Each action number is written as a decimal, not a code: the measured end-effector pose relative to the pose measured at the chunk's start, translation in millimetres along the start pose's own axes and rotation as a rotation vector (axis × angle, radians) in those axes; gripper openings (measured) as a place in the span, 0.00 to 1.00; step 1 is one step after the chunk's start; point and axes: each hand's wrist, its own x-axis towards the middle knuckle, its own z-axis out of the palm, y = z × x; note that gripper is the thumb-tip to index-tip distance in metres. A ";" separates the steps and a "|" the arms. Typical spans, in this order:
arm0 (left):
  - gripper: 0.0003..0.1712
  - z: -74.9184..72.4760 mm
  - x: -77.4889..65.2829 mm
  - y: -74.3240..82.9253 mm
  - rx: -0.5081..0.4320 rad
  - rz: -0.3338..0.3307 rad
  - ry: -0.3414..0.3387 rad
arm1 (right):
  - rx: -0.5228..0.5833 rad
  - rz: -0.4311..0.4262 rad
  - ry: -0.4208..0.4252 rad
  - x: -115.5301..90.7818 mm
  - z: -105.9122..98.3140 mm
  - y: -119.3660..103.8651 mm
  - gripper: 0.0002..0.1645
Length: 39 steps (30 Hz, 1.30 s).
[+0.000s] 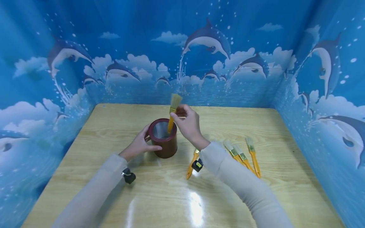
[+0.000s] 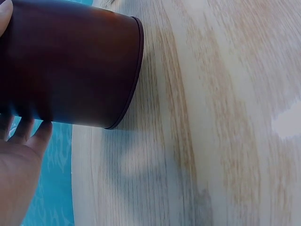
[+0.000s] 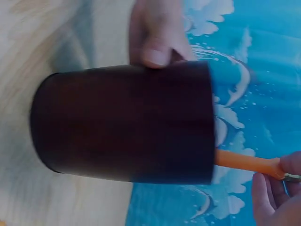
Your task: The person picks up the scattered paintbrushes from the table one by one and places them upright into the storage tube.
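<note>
While nearly closed, right grip pinches paintbrush.

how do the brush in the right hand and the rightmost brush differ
The held brush is bristles-up, pinched by the right hand; the rightmost brush lies on the table. The held brush's handle dips into the container; the rightmost brush's points toward the person. Both have orange handles.
</note>
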 end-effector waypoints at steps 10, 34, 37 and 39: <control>0.58 -0.7 1.8 -1.3 0.005 0.000 -0.008 | -0.124 0.013 -0.062 -9.6 11.2 11.8 0.11; 0.63 0.4 -1.4 3.8 0.001 -0.057 -0.019 | -0.148 0.133 -0.016 -9.4 -55.5 42.6 0.18; 0.63 -0.3 -1.2 2.1 0.002 -0.078 -0.022 | -0.170 0.200 -0.002 -13.2 -77.2 55.7 0.20; 0.64 -0.9 -1.1 1.3 0.004 -0.087 -0.024 | -0.184 0.248 0.005 -16.9 -91.7 63.0 0.21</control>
